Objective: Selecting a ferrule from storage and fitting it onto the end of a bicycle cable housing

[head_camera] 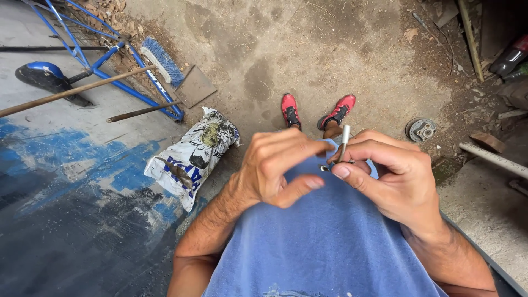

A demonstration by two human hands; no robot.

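At frame centre I saw my right hand [399,179] pinching a slim metal tool [344,142] upright, my left hand [280,168] half-curled with its fingertips meeting the tool's lower end, the fitting seemingly unfinished.

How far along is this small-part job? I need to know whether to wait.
Nothing looks finished. In hand: the right hand pinches a thin metal rod with a small fitting at its lower end, the left hand working it. Left untouched: the blue bicycle frame and round metal hub on the ground.
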